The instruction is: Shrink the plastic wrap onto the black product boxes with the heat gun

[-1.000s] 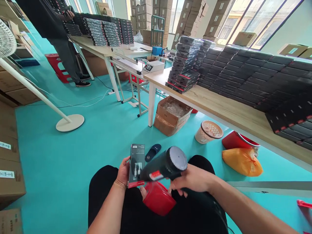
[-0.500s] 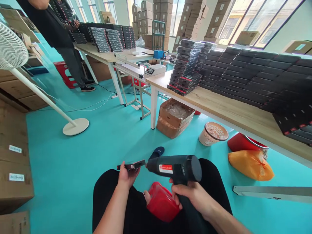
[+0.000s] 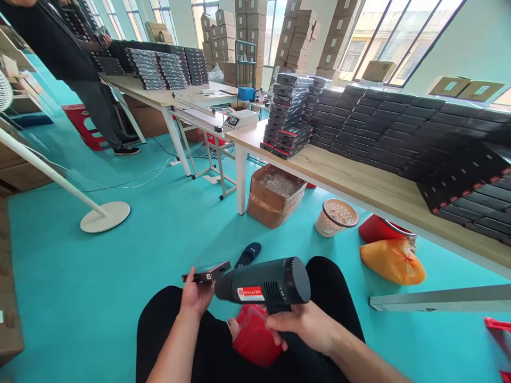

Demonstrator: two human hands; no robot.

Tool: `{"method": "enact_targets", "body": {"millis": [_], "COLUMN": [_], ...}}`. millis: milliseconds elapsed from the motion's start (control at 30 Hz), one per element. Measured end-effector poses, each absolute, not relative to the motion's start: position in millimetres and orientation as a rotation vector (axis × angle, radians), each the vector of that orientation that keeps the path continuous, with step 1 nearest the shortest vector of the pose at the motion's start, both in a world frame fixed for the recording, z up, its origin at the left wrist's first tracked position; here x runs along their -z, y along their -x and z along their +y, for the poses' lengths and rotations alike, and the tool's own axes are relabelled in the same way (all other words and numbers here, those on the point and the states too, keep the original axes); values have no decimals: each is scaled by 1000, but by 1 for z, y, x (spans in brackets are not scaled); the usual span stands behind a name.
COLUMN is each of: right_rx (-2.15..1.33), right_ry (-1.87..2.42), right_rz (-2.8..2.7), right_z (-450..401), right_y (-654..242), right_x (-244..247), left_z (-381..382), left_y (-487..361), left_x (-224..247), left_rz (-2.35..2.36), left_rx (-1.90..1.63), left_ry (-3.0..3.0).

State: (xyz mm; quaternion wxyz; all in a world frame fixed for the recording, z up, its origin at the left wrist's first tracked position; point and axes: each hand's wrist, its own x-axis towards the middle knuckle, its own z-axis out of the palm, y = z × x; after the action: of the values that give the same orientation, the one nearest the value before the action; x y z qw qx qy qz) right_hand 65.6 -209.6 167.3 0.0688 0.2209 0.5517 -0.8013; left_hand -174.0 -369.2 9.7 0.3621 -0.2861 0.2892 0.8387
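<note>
My right hand (image 3: 297, 324) is wrapped round the handle of a dark heat gun (image 3: 261, 284) with a red and white label. The gun's nozzle points left, close to a flat black box (image 3: 207, 272) that my left hand (image 3: 196, 297) grips at its near side. My left thumb rests along the box's edge, and the fingers beneath it are mostly hidden. Below the gun, between my legs, a red plastic stool (image 3: 257, 338) shows in part. A dark slipper (image 3: 248, 254) lies on the floor just past the gun.
A long wooden table (image 3: 355, 175) on the right carries stacked black boxes (image 3: 371, 127). Under it stand an open carton (image 3: 275, 194), a waste basket (image 3: 336, 217) and an orange bag (image 3: 393, 263). To the left are a fan base (image 3: 105, 217) and a standing person (image 3: 75, 58).
My view has turned rightward, so the surroundings sit further left. The heat gun's nozzle is lower against the box, and the box is tilted to show more of its top.
</note>
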Motion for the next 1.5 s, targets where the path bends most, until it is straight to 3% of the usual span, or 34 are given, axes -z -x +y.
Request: {"method": "enact_targets", "body": {"millis": [133, 300, 500, 733, 1100, 1500], "right_rx": [2513, 2509, 2568, 2428, 2388, 2272], "right_ry": [-992, -775, -950, -770, -873, -625], "right_rz": [1720, 1549, 1503, 1563, 1617, 1776], "right_z": [-210, -206, -194, -191, -181, -153], "right_y": [-65, -83, -101, -101, -50, 15], "right_x": [-165, -168, -171, -169, -192, -214], "left_z": [-368, -370, -373, -367, -363, -363], "left_y": [176, 178, 171, 166, 155, 154], "left_x": [-11, -10, -19, -24, -20, -12], "left_rz": [810, 951, 929, 928, 1167, 1228], "left_rx": [-2200, -2153, -2086, -2138, -2035, -1999], "left_ry": [734, 784, 695, 644, 399, 364]}}
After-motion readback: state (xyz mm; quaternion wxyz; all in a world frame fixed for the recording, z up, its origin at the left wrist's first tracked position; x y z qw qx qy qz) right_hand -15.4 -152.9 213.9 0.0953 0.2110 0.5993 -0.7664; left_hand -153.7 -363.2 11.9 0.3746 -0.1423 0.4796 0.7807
